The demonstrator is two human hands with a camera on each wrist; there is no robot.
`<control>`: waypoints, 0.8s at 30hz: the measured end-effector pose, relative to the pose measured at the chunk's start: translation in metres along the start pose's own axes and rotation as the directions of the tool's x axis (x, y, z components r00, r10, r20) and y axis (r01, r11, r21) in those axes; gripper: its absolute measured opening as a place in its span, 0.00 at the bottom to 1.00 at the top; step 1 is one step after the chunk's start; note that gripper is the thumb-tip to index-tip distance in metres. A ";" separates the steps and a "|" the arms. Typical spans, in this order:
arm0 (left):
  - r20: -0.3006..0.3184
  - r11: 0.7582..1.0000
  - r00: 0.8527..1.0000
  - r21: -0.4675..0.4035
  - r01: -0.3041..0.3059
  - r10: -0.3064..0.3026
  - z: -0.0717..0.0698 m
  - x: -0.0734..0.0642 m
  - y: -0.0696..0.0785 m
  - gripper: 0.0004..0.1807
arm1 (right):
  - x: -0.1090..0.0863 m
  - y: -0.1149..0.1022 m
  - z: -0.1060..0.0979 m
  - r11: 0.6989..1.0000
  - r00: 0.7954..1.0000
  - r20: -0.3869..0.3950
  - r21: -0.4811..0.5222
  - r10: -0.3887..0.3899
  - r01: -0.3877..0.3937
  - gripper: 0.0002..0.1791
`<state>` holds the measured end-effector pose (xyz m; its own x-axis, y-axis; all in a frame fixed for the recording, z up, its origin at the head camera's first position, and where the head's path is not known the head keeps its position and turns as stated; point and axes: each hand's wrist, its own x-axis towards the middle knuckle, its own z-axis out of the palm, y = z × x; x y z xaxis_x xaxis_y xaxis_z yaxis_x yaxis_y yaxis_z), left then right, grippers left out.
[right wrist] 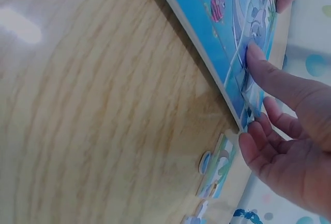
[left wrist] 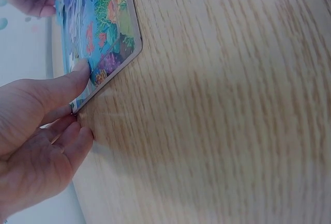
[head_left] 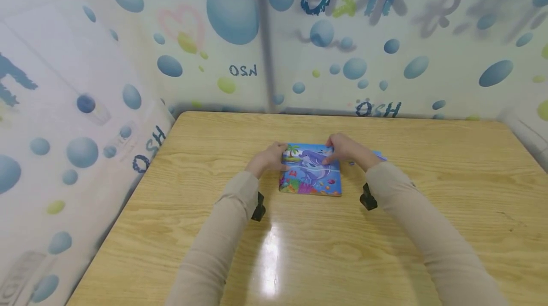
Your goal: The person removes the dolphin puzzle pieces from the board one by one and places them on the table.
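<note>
A jigsaw puzzle (head_left: 310,184) with a dolphin and sea picture lies flat on the wooden table in front of me. At its left edge my left hand (head_left: 270,157) grips the board, thumb on the picture (left wrist: 98,40) and fingers curled at the rim. My right hand (head_left: 342,149) is at the upper right corner. In the right wrist view its thumb lies over a slightly tilted puzzle piece (right wrist: 247,89), with the fingers curled by the edge. The underside of that grip is partly hidden.
Loose puzzle pieces (right wrist: 217,169) lie on the table (head_left: 321,249) just right of the board, partly behind my right arm in the head view. A patterned wall (head_left: 299,58) stands behind the table's far edge.
</note>
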<state>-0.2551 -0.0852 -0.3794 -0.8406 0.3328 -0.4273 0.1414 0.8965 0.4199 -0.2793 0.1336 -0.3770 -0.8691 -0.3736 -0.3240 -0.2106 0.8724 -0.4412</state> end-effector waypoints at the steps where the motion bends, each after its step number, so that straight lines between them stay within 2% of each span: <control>1: 0.001 1.000 1.000 0.005 0.000 0.000 0.000 0.000 0.000 0.40 | 0.000 0.000 0.000 1.000 1.000 -0.004 0.008 -0.001 0.001 0.31; 5: 0.001 1.000 1.000 0.003 -0.002 0.001 0.001 0.001 0.000 0.40 | -0.003 0.000 0.001 0.998 0.999 -0.042 0.063 0.000 0.002 0.27; 10: -0.004 1.000 1.000 -0.024 0.004 -0.004 0.001 0.000 0.000 0.41 | -0.008 0.004 -0.002 0.984 0.996 -0.082 0.170 -0.030 0.043 0.20; 16: 0.000 0.999 1.000 -0.030 0.008 -0.008 0.000 0.000 0.000 0.41 | -0.013 0.013 -0.005 0.949 0.995 -0.082 0.308 -0.049 0.073 0.19; 24: 0.012 1.000 1.000 -0.018 0.016 -0.016 0.000 0.000 0.001 0.40 | -0.018 0.025 -0.008 0.897 0.996 -0.092 0.438 -0.010 0.049 0.20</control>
<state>-0.2554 -0.0841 -0.3790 -0.8366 0.3216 -0.4434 0.1179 0.8963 0.4275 -0.2722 0.1649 -0.3751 -0.9047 -0.3514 -0.2410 -0.0359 0.6263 -0.7787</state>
